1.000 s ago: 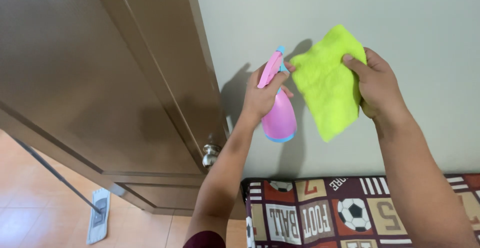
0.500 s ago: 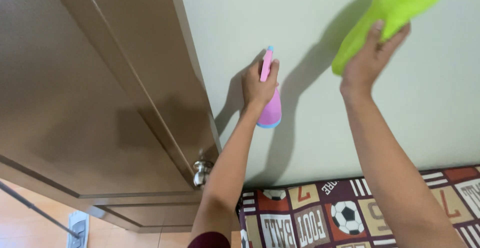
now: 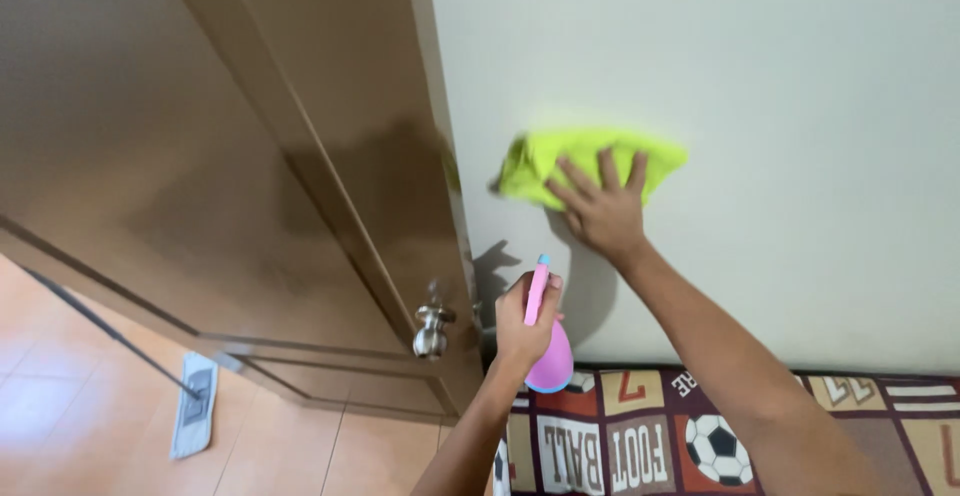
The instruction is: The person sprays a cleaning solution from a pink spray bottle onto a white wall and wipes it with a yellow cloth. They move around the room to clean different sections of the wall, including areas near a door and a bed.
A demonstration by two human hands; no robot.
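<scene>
Microfibre cloth (image 3: pixel 590 161), lime green, bunched and pressed flat against the pale wall (image 3: pixel 780 86); position just to the right of the brown door (image 3: pixel 200 156) edge, above the knob level. Right hand (image 3: pixel 600 211) spread open on the cloth, fingers splayed over its lower part, palm on the wall surface. Left hand (image 3: pixel 522 324) closed around the neck of a pink spray bottle (image 3: pixel 548 351) with a blue nozzle tip; bottle upright, below the cloth and just right of the door's metal knob (image 3: pixel 432 328). Patterned rug (image 3: pixel 640 436) with a football print at the wall base, right of the door; flat mop (image 3: pixel 190 396) on the tiled floor, left of the door.
</scene>
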